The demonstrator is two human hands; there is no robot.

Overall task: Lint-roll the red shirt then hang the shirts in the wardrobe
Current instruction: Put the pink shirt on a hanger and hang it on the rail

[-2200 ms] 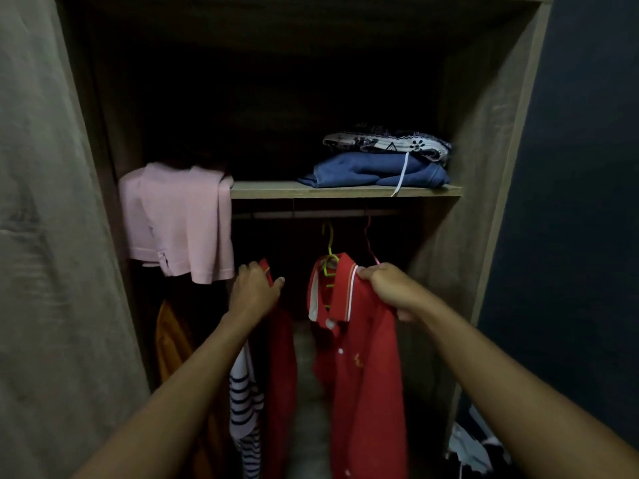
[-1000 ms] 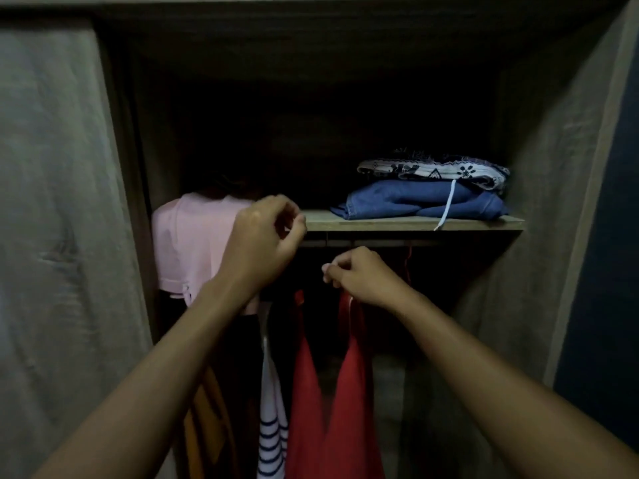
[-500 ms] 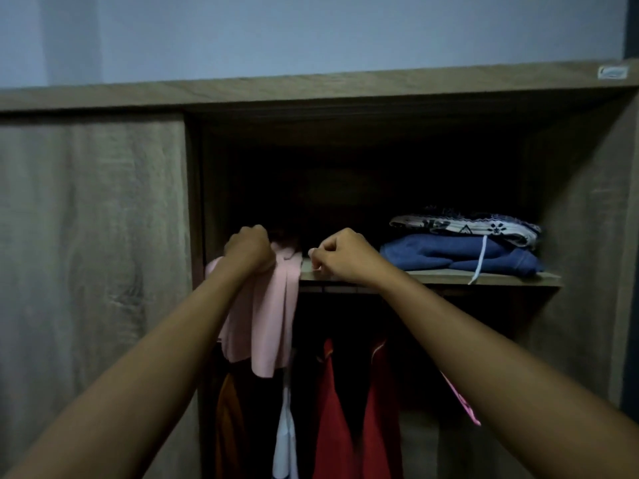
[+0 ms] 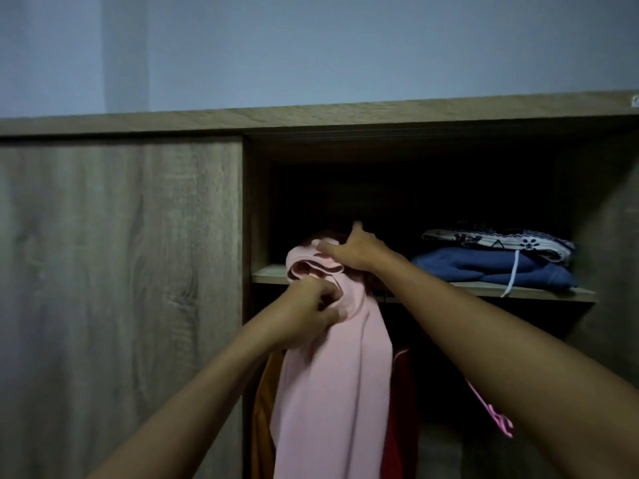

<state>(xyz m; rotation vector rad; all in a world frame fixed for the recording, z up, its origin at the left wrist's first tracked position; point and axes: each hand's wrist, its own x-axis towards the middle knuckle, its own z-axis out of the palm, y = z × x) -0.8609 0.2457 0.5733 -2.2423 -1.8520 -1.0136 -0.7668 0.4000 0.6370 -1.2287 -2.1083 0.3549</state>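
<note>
On my feed the person shows only as two limbs: a long, smooth, bare left forearm point(image 4: 207, 399) and a broader-looking bare right forearm point(image 4: 501, 340), each uncovered from the picture's bottom edge up to the wrist. The left hand point(image 4: 304, 312) shows ridged knuckles, and the right hand point(image 4: 356, 252) shows its smooth back. Dim light hides finer detail from me.

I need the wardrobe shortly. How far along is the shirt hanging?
Looks done: a red shirt hangs below the shelf; whether it was lint-rolled does not show. In hand: the left hand grips the pink garment draped off the shelf edge, and the right hand rests on its top. Left: probably hanging this pink garment below.
</note>
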